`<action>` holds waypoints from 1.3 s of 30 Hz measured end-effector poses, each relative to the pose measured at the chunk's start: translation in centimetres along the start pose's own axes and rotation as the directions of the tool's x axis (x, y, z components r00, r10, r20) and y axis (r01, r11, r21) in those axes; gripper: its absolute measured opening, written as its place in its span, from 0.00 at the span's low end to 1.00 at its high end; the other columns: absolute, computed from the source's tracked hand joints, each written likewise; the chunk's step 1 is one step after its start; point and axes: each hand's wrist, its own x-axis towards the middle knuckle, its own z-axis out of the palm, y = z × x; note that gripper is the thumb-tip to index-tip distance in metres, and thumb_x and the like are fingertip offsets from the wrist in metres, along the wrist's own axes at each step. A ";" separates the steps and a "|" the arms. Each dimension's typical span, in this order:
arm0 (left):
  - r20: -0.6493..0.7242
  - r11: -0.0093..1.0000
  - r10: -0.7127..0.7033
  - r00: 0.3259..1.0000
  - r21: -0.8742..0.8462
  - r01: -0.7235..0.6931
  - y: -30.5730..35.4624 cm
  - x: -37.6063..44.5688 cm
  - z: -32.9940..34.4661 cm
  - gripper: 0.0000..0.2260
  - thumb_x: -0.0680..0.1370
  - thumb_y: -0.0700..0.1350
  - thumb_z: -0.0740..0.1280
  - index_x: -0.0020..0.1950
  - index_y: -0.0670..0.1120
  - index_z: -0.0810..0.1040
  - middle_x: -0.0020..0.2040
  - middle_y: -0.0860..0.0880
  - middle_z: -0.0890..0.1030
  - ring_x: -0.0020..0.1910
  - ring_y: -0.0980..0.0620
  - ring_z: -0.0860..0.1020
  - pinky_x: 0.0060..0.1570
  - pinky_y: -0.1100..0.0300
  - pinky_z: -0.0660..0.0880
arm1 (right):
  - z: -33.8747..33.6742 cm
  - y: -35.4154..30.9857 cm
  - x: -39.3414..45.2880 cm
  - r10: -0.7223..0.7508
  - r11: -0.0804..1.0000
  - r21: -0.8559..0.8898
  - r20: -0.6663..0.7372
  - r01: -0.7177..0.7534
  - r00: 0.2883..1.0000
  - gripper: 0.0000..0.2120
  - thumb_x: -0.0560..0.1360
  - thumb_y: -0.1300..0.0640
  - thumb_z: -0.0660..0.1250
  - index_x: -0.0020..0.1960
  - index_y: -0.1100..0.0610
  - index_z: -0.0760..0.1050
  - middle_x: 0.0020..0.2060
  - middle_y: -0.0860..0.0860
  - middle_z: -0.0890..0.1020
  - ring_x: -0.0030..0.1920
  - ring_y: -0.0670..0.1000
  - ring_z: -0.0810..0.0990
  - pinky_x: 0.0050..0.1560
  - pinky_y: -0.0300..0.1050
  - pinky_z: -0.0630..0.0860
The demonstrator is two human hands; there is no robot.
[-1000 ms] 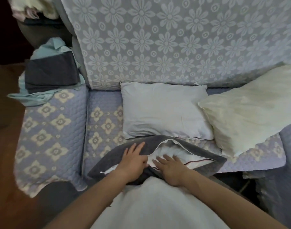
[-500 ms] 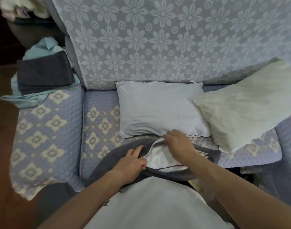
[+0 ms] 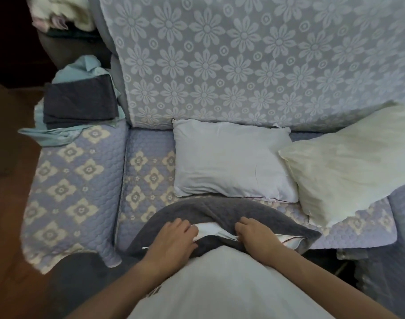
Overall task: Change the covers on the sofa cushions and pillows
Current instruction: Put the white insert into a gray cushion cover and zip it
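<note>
Fingers of left hand (image 3: pixel 174 238) and right hand (image 3: pixel 254 233) curled, pinching edges of grey cover (image 3: pixel 220 212) at its open mouth, white pillow (image 3: pixel 208 229) showing between. On sofa seat (image 3: pixel 148 178), against the lap. Step judged: casing the pillow. Next: zip closure, likely needing both edges aligned.

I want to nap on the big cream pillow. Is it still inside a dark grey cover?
No, the big cream pillow lies bare on the sofa's right side; the dark grey fleece cover wraps a different pillow under both hands.
</note>
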 end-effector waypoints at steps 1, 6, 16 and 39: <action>-0.033 0.999 -0.052 0.998 0.004 0.052 -1.0 -1.5 -0.5 0.12 0.73 0.57 0.72 0.51 0.54 0.76 0.48 0.54 0.77 0.48 0.51 0.76 0.43 0.55 0.74 | 0.0 0.0 0.2 0.014 1.000 -0.011 0.001 -0.014 1.000 0.02 0.77 0.58 0.61 0.48 0.52 0.71 0.49 0.50 0.75 0.50 0.55 0.75 0.47 0.50 0.72; -0.114 0.810 -0.581 0.806 -0.172 0.560 -6.0 -8.3 -2.1 0.15 0.79 0.54 0.67 0.62 0.48 0.78 0.58 0.48 0.76 0.56 0.46 0.75 0.54 0.50 0.74 | -0.9 -2.4 2.0 -0.006 1.000 -0.007 -0.025 0.005 1.000 0.15 0.70 0.59 0.61 0.56 0.53 0.71 0.52 0.50 0.73 0.53 0.55 0.73 0.50 0.51 0.73; 0.167 0.145 -0.871 0.462 -0.810 0.568 -6.2 -9.2 -0.8 0.10 0.79 0.37 0.70 0.49 0.53 0.78 0.45 0.44 0.81 0.40 0.46 0.80 0.49 0.44 0.80 | -2.3 -13.8 8.8 -0.409 0.907 -0.094 0.022 0.410 0.912 0.15 0.73 0.46 0.59 0.54 0.50 0.77 0.48 0.49 0.79 0.50 0.56 0.76 0.51 0.53 0.74; -0.265 0.595 -0.738 0.620 -0.688 0.414 -4.8 -10.1 -0.1 0.04 0.79 0.40 0.68 0.49 0.46 0.82 0.43 0.54 0.82 0.43 0.61 0.80 0.44 0.61 0.77 | -1.9 -23.1 8.2 0.287 0.697 0.582 0.308 -0.418 0.907 0.17 0.75 0.41 0.69 0.42 0.56 0.78 0.40 0.54 0.81 0.45 0.57 0.80 0.50 0.50 0.77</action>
